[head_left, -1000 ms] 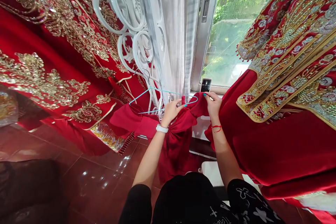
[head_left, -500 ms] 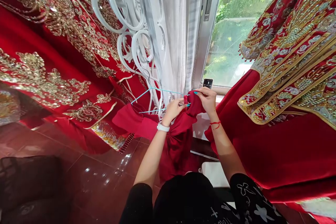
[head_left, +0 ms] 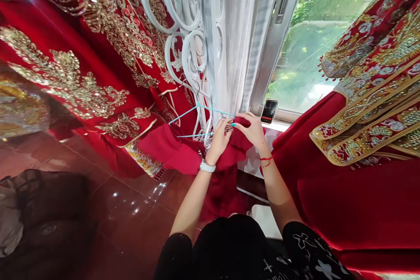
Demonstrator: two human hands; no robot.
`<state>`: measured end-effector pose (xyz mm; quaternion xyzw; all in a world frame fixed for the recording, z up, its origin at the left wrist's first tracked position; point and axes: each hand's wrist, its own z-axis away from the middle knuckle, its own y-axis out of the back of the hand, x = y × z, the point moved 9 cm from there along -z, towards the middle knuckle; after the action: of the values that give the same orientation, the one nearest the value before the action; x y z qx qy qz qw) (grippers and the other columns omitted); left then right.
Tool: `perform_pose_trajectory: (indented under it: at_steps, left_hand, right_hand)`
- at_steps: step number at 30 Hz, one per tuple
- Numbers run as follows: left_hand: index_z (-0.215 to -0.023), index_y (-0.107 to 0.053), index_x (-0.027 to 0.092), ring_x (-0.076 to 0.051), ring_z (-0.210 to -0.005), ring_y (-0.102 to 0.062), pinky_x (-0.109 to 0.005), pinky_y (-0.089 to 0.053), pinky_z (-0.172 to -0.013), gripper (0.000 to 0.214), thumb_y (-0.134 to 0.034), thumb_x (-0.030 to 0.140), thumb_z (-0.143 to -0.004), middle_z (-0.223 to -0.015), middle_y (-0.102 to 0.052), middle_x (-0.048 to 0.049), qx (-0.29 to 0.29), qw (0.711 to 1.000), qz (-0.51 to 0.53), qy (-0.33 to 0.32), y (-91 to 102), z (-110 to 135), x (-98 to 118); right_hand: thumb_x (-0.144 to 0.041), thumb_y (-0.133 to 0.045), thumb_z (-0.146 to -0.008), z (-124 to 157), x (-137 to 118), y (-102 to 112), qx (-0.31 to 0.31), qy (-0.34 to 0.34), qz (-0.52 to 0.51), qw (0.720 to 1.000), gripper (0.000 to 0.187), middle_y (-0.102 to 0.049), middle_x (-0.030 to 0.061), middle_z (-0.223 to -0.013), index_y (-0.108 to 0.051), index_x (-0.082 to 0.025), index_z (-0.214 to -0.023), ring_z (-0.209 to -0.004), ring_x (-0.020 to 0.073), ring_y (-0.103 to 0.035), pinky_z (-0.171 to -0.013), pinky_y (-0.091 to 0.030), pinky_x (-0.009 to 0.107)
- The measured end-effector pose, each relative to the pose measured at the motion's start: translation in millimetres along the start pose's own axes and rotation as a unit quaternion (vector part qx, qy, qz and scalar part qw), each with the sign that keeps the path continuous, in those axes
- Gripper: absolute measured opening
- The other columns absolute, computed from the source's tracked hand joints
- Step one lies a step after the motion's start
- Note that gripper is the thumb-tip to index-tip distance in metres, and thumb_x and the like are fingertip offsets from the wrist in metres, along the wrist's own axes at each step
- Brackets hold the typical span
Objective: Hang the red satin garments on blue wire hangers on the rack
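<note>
A plain red garment (head_left: pixel 183 153) hangs in front of me on a thin light-blue hanger (head_left: pixel 184 114), whose frame shows above the fabric. My left hand (head_left: pixel 220 139), with a white watch on its wrist, is closed at the garment's upper right part, close to the end of the hanger. Right beside it, my right hand (head_left: pixel 252 129) pinches the same red cloth between thumb and fingers. The fingertips of both hands nearly meet there. Whatever small detail lies between them is hidden.
A white scrolled metal rack (head_left: pixel 190 52) rises behind the hanger. Red gowns with gold beading (head_left: pixel 82 87) hang at left, and an embroidered red costume (head_left: pixel 367 118) at right. A phone (head_left: pixel 269 111) stands on the window sill. A dark bundle (head_left: pixel 49 223) sits on the tiled floor.
The view has shifted, so the surroundings sit further right. My right hand has come closer to my left, its fingers now lower on the cloth's edge. Both hands stay on the garment.
</note>
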<state>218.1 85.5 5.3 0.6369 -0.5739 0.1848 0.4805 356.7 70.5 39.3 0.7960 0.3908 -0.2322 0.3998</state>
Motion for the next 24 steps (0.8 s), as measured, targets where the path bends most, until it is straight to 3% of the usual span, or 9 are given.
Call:
perform_pose_trajectory:
  at_steps: [4,7,8,10,12,14,16,19,24]
  left_hand:
    - [-0.147,-0.044,0.02,-0.019,-0.126,-0.065,-0.033,-0.053,-0.107,0.049,-0.047,0.019,-0.098,-0.136,-0.066,-0.0149,-0.036,0.995,0.075,0.048,12.1,33.0,-9.1]
    - [-0.137,-0.053,0.019,-0.02,-0.121,-0.068,-0.036,-0.053,-0.106,0.041,-0.05,0.023,-0.097,-0.13,-0.069,-0.0146,-0.024,0.996,0.072,0.054,41.5,62.4,-7.7]
    - [-0.131,-0.057,0.019,-0.021,-0.118,-0.069,-0.037,-0.054,-0.105,0.036,-0.05,0.024,-0.097,-0.126,-0.071,-0.014,0.016,0.997,0.05,0.058,60.4,70.7,-7.4]
    - [-0.122,-0.06,0.019,-0.022,-0.115,-0.068,-0.039,-0.054,-0.104,0.029,-0.05,0.025,-0.095,-0.121,-0.071,-0.013,0.164,0.984,-0.03,0.067,112.3,86.4,-5.3]
    - [-0.123,-0.058,0.019,-0.025,-0.122,-0.063,-0.043,-0.05,-0.109,0.034,-0.059,0.026,-0.09,-0.126,-0.067,-0.0139,0.324,0.932,-0.143,0.074,163.8,101.4,2.3]
    - [-0.132,-0.054,0.018,-0.03,-0.132,-0.054,-0.048,-0.042,-0.117,0.051,-0.069,0.028,-0.084,-0.136,-0.06,-0.0162,0.388,0.883,-0.25,0.085,193.5,102.0,7.8]
    - [-0.136,-0.052,0.017,-0.032,-0.136,-0.051,-0.05,-0.037,-0.12,0.056,-0.069,0.027,-0.083,-0.14,-0.058,-0.0171,0.351,0.873,-0.322,0.104,203.0,86.1,2.2]
    - [-0.132,-0.057,0.018,-0.031,-0.132,-0.055,-0.048,-0.04,-0.117,0.042,-0.055,0.018,-0.09,-0.136,-0.063,-0.0159,0.276,0.881,-0.363,0.129,203.3,65.5,-13.6]
    - [-0.13,-0.061,0.018,-0.032,-0.127,-0.06,-0.046,-0.046,-0.109,0.041,-0.047,0.015,-0.092,-0.132,-0.067,-0.0161,0.242,0.869,-0.407,0.143,206.7,61.0,-20.5]
  right_hand:
    - [-0.044,-0.065,-0.092,-2.3,3.7,-13.6,0.031,-0.011,0.057,0.998,0.028,-0.069,0.0097,-0.109,-0.074,-0.022,-0.107,-0.103,0.0271,-0.065,-0.096,-0.05,0.042]
    - [-0.039,-0.061,-0.094,0.8,2.4,-19.5,0.045,-0.011,0.089,0.995,0.028,-0.067,0.011,-0.114,-0.071,-0.022,-0.113,-0.107,0.0283,-0.063,-0.1,-0.047,0.045]
    - [-0.038,-0.059,-0.094,3.2,1.5,-19.8,0.057,-0.014,0.1,0.993,0.029,-0.066,0.0117,-0.116,-0.069,-0.022,-0.116,-0.109,0.0289,-0.061,-0.101,-0.046,0.047]
    - [-0.035,-0.057,-0.094,9.2,-1.1,-20.1,0.088,-0.024,0.126,0.988,0.034,-0.063,0.0138,-0.122,-0.066,-0.021,-0.124,-0.116,0.0305,-0.057,-0.105,-0.044,0.05]
    - [-0.032,-0.057,-0.092,14.6,-4.9,-22.9,0.117,-0.033,0.157,0.98,0.039,-0.059,0.016,-0.129,-0.062,-0.021,-0.129,-0.125,0.0333,-0.052,-0.109,-0.04,0.054]
    - [-0.027,-0.056,-0.09,16.6,-8.5,-29.1,0.129,-0.037,0.187,0.973,0.041,-0.056,0.0173,-0.134,-0.061,-0.02,-0.13,-0.133,0.0359,-0.045,-0.112,-0.036,0.058]
    - [-0.02,-0.051,-0.09,14.4,-9.6,-35.5,0.125,-0.039,0.208,0.969,0.04,-0.056,0.0176,-0.135,-0.062,-0.02,-0.129,-0.135,0.0365,-0.043,-0.113,-0.035,0.059]
    - [-0.01,-0.042,-0.088,6.7,-6.6,-39.3,0.108,-0.04,0.226,0.967,0.045,-0.061,0.017,-0.129,-0.064,-0.02,-0.125,-0.127,0.0336,-0.05,-0.108,-0.041,0.054]
    - [-0.004,-0.038,-0.086,-2.4,-2.5,-33.2,0.092,-0.046,0.257,0.961,0.047,-0.067,0.0158,-0.114,-0.067,-0.02,-0.12,-0.109,0.0306,-0.059,-0.092,-0.048,0.044]
